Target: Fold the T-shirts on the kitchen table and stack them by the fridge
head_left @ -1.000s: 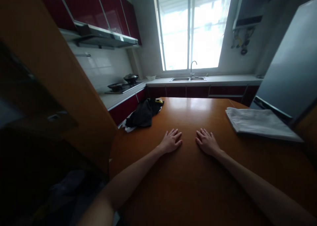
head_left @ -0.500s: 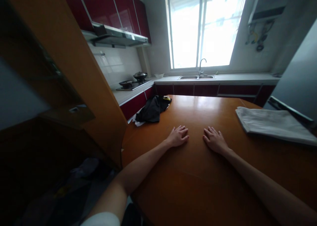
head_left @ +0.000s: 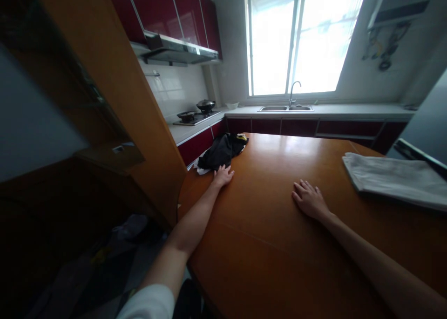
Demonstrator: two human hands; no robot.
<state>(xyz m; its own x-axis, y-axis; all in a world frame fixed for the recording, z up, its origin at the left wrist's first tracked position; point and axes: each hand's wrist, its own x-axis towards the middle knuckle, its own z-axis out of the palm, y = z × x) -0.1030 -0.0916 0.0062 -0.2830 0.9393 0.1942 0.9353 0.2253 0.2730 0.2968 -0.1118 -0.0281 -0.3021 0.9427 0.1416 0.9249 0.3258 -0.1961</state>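
My left hand [head_left: 223,175] is at the near edge of a heap of dark clothes [head_left: 221,151] on the left side of the wooden table [head_left: 265,193]. Its fingers are spread and point at the black cloth; whether the fingertips touch it I cannot tell. White fabric and a small yellow patch show at the heap's edges. Flat on the tabletop, right of the middle, lies my right hand [head_left: 310,200], fingers apart and holding nothing. A folded light grey cloth [head_left: 398,179] rests farther right, beyond that hand's reach of touch.
A wooden cabinet side [head_left: 153,123] rises close by the table's left edge. Behind the table run a white counter with a sink [head_left: 286,108] and a stove with pans [head_left: 206,105]. A pale appliance [head_left: 429,118] stands at the right.
My left hand has moved left and forward from the table's middle to the dark clothes. My right hand stays on the table. The view has shifted slightly left.
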